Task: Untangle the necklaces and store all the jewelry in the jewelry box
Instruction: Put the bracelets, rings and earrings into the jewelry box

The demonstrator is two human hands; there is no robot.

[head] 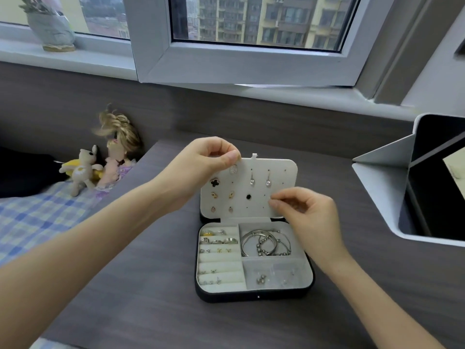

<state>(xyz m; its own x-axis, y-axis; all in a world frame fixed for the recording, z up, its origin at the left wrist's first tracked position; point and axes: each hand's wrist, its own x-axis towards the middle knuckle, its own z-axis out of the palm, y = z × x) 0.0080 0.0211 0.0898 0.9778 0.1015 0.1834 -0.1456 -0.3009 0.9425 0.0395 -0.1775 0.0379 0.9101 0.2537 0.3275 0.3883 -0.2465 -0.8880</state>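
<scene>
A black jewelry box (pixel 254 295) with a white lining lies open on the dark wood table. Its upright white earring panel (pixel 256 205) carries several earrings. My left hand (pixel 211 159) pinches the panel's top left edge. My right hand (pixel 309 212) has its fingertips pinched together against the panel's right side; whatever they hold is too small to see. Rings and studs sit in the left ring rolls (pixel 219 258). Silver bangles (pixel 264 243) lie in the upper right compartment, and small pieces lie under a clear cover (pixel 274 273) at the lower right.
A tablet in a white folding case (pixel 412 187) stands at the table's right. Plush toys and a doll (pixel 100 167) lean at the left beside a checked blue bedsheet (pixel 42 217). A window frame (pixel 239 64) juts out above the table's far side.
</scene>
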